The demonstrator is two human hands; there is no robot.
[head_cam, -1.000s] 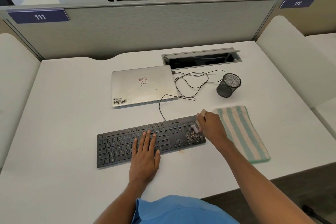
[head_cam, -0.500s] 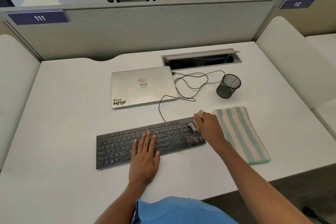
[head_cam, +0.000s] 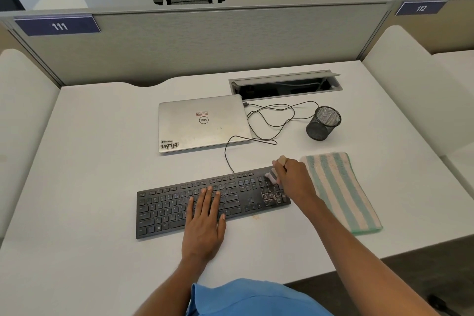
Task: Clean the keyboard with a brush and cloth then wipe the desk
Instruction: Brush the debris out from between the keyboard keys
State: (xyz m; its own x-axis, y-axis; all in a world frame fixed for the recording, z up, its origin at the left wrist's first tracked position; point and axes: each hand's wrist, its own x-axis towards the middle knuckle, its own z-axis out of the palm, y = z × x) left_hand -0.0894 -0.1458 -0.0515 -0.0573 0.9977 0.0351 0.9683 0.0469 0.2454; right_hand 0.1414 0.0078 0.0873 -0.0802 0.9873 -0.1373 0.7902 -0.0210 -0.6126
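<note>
On the white desk (head_cam: 89, 174), a black keyboard (head_cam: 164, 208) lies slightly askew in front of a closed silver Dell laptop (head_cam: 202, 123). The left hand (head_cam: 204, 226) rests flat on the middle keys, fingers straight and close together. The right hand (head_cam: 295, 183) has its fingers curled tight round a small brush (head_cam: 271, 177), whose pale bristles touch the top of the number pad; crumbs speckle the keys just below. Just right of the keyboard, beside that hand, lies a folded green-and-cream striped cloth (head_cam: 338, 190). A black mesh pen cup (head_cam: 323, 123) stands behind the cloth, near a looped black cable (head_cam: 225, 154).
</note>
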